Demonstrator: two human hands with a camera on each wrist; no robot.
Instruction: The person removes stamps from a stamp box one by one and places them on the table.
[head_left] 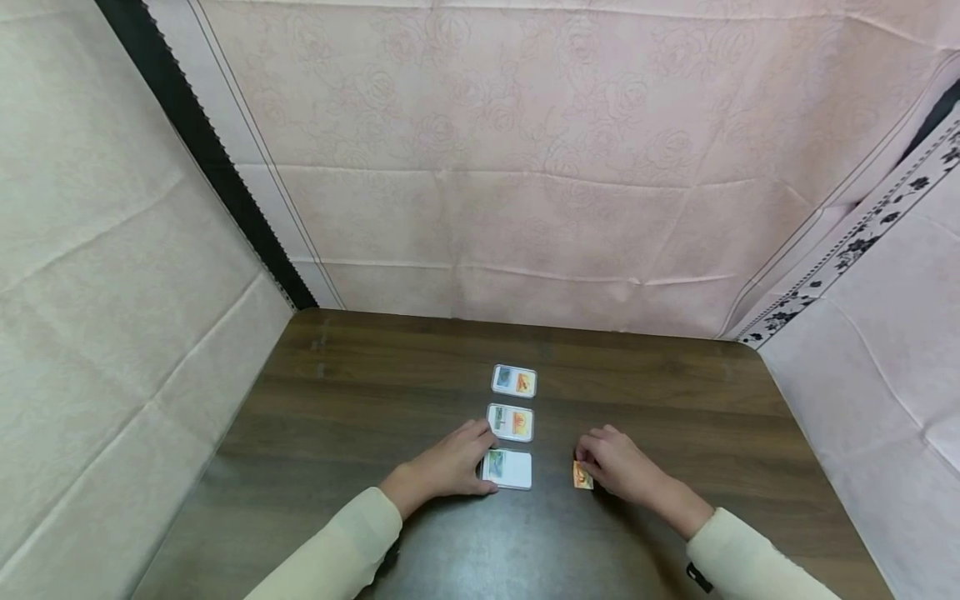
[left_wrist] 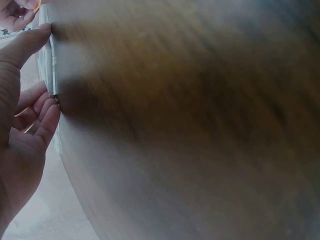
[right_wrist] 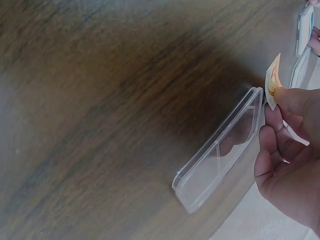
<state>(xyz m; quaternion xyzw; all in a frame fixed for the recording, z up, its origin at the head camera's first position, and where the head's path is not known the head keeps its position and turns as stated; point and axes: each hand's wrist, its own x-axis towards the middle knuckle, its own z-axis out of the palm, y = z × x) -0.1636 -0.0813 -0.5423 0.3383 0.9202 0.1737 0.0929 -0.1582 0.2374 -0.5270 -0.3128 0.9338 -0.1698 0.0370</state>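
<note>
In the head view, my left hand holds the left end of the nearest flat card case, thumb at its near edge and fingertips at its far edge. That case shows a greenish picture at left and plain white at right. My right hand pinches a small orange stamp between thumb and finger. Seen from the right wrist, the stamp is slightly bent, with a toothed edge. A clear plastic cover lies on the table beside the right hand's fingers.
Two more flat cases, the middle one and the far one, lie in a column beyond the nearest. Each shows two pictures, one orange. The brown wooden table meets pale patterned cloth at its back and sides.
</note>
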